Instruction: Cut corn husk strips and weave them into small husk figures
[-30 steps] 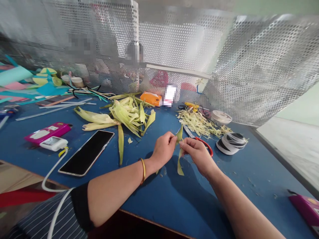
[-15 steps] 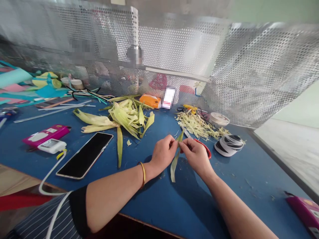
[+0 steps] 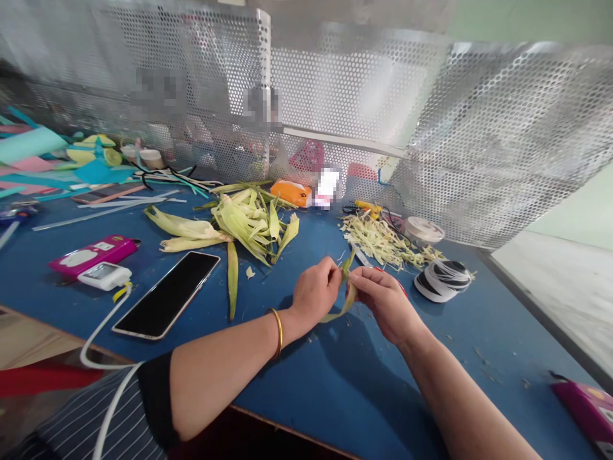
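My left hand and my right hand meet over the blue table, both closed on one narrow strip of corn husk. A green end of the strip sticks up between the fingers, and its lower part curves down to the left behind my left hand. Red-handled scissors lie just beyond my right hand, their handles mostly hidden by it. A heap of corn husks lies to the left, with a single husk leaf in front. Thin shredded husk pieces are piled beyond my right hand.
At left are a phone, a white device on a cable and a magenta box. On the right sit a black-and-white roll and a white spool. A perforated metal screen closes off the back.
The strip's lower end, which hung towards me, has swung left and now bends under my left hand. My right hand has tilted slightly, still pinching the husk.
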The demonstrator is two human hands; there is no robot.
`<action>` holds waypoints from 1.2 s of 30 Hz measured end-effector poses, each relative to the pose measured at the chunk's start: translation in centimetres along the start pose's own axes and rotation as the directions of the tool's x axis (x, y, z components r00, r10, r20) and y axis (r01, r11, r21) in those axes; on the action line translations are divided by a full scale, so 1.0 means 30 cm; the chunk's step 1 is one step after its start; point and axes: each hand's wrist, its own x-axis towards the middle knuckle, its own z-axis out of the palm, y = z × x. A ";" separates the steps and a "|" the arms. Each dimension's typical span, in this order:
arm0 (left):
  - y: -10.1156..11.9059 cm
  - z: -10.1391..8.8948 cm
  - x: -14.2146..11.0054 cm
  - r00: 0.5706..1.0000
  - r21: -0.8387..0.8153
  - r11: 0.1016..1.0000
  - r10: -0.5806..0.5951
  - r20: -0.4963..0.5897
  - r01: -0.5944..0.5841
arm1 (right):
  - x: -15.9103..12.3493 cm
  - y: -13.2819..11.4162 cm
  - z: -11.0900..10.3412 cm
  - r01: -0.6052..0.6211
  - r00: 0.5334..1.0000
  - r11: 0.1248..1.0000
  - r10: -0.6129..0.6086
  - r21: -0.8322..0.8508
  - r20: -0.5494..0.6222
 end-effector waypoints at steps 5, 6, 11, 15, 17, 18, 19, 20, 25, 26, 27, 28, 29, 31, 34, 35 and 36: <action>-0.004 0.002 0.003 1.000 -0.013 1.000 -0.020 0.019 0.021 | -0.017 -0.020 -0.004 -0.034 0.994 0.993 0.021 0.110 0.109; -0.006 0.003 0.004 0.999 -0.010 0.999 -0.032 0.009 0.033 | -0.025 -0.028 -0.005 -0.026 0.990 0.993 0.010 0.116 0.143; -0.019 0.012 0.019 0.997 -0.067 0.995 -0.074 -0.030 0.072 | -0.080 -0.090 -0.020 0.037 0.931 0.962 -0.131 0.270 0.341; -0.035 0.017 0.028 0.985 -0.208 0.963 -0.173 0.021 0.174 | -0.064 -0.103 -0.062 0.103 0.968 0.967 -0.152 0.234 0.202; -0.040 0.020 0.030 0.976 -0.289 0.933 -0.213 0.035 0.214 | -0.026 -0.079 -0.093 0.096 0.995 0.995 -0.095 -0.031 0.027; -0.041 0.021 0.030 0.973 -0.328 0.917 -0.226 0.041 0.227 | -0.006 -0.061 -0.108 0.066 0.994 0.973 -0.083 -0.219 -0.067; -0.040 0.021 0.029 0.971 -0.367 0.900 -0.235 0.047 0.236 | 0.012 -0.043 -0.120 0.026 0.982 0.917 -0.097 -0.397 -0.160; -0.038 0.020 0.029 0.968 -0.406 0.881 -0.246 0.049 0.244 | 0.027 -0.026 -0.128 -0.008 0.960 0.836 -0.148 -0.549 -0.240; -0.013 0.007 0.027 0.954 -0.552 0.793 -0.298 0.015 0.256 | 0.027 0.024 -0.066 0.100 0.899 0.708 -0.365 -0.699 -0.241; -0.009 0.004 0.027 0.956 -0.568 0.788 -0.295 -0.004 0.240 | 0.019 0.031 -0.040 0.123 0.945 0.780 -0.282 -0.614 -0.168; -0.005 0.003 0.028 0.957 -0.581 0.782 -0.289 -0.020 0.224 | 0.012 0.039 -0.013 0.110 0.979 0.848 -0.182 -0.518 -0.090; -0.003 0.001 0.028 0.957 -0.596 0.774 -0.288 -0.030 0.214 | 0.005 0.048 0.011 0.080 0.993 0.895 -0.112 -0.439 -0.048; -0.002 0.001 0.029 0.956 -0.613 0.760 -0.292 -0.028 0.214 | 0.001 0.056 0.031 0.048 0.997 0.926 -0.065 -0.375 -0.033; 0.000 0.001 0.029 0.951 -0.657 0.715 -0.309 0.008 0.238 | -0.002 0.067 0.051 0.003 0.998 0.960 -0.019 -0.279 -0.053; 0.006 0.000 0.025 0.944 -0.710 0.638 -0.307 0.119 0.297 | 0.004 0.062 0.037 0.004 0.992 0.987 -0.024 -0.161 -0.122; 0.011 -0.001 0.022 0.939 -0.713 0.621 -0.300 0.167 0.326 | 0.007 0.056 0.024 0.023 0.986 0.991 -0.044 -0.131 -0.160; 0.015 -0.002 0.020 0.931 -0.706 0.612 -0.292 0.217 0.357 | 0.010 0.047 0.010 0.044 0.977 0.993 -0.066 -0.109 -0.202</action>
